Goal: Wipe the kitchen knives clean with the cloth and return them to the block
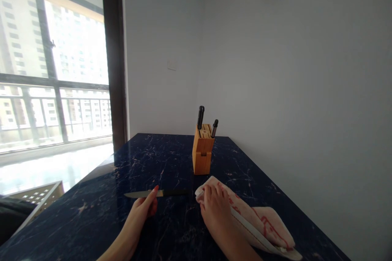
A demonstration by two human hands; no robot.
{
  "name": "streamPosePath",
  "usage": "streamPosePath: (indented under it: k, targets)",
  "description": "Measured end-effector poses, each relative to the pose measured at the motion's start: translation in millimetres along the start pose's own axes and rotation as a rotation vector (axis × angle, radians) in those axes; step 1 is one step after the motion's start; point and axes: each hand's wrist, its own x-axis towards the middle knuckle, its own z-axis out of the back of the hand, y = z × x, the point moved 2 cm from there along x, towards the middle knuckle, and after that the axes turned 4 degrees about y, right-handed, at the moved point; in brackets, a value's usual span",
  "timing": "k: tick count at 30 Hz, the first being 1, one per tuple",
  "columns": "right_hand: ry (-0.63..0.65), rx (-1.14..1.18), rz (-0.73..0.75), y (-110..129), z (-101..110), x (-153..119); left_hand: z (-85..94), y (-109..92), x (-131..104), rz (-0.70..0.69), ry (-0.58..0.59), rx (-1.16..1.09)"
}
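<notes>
My left hand [147, 204] is closed on the blade of a kitchen knife [174, 192], thumb on top near the handle. The blade tip points left and the black handle points right. My right hand [216, 206] grips the near left end of a pale cloth [260, 222] with red markings, which trails off to the right along the table. A gap lies between the handle's end and the cloth. Beyond both hands stands a wooden knife block [202, 157], holding a black-handled knife [200, 117] and a second dark handle with a metallic lower part [214, 128].
The dark blue marbled table [165, 155] reaches back to the pale walls. A light-coloured perforated chair or basket edge [45, 195] with something dark is at the lower left. Behind it is a large window [73, 49] with a railing.
</notes>
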Motion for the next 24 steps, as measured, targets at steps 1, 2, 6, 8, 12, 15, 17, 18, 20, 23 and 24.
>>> streamPosePath:
  k: [1, 2, 6, 8, 12, 15, 17, 18, 20, 23, 24]
  targets:
    - [0.015, 0.000, 0.006, -2.0, -2.4, -0.1, -0.8, -0.4, -0.6, -0.005, 0.007, 0.006]
    - [0.032, 0.010, 0.013, -3.8, -3.8, 0.5, -1.6, -1.0, -1.2, -0.009, 0.014, 0.010]
    - [0.057, 0.086, 0.016, -6.5, 0.3, 6.5, -5.0, -4.0, -2.1, -0.039, 0.035, 0.077]
    - [0.042, 0.125, -0.006, -4.4, 4.6, 9.2, -7.5, -4.2, -2.2, -0.073, 0.056, 0.128]
    - [-0.010, 0.248, 0.024, 7.1, 7.7, 8.9, -16.1, -0.1, -5.3, -0.139, 0.162, 0.235]
    - [-0.014, 0.358, 0.113, 20.4, 5.2, 3.9, -22.3, 3.7, -9.6, -0.146, 0.227, 0.313]
    - [0.002, 0.411, 0.160, 28.9, 4.0, 0.1, -24.6, 4.7, -11.6, -0.153, 0.256, 0.343]
    - [0.010, 0.430, 0.181, 32.5, 4.0, -1.4, -25.0, 4.8, -12.1, -0.160, 0.266, 0.352]
    - [0.021, 0.444, 0.214, 37.5, 4.8, -3.1, -24.6, 4.8, -12.2, -0.185, 0.288, 0.355]
    - [0.019, 0.401, 0.232, 38.3, 6.8, -1.5, -22.9, 6.0, -11.4, -0.197, 0.320, 0.349]
    - [0.018, 0.378, 0.222, 36.9, 7.3, -0.1, -22.5, 6.7, -11.1, -0.189, 0.325, 0.349]
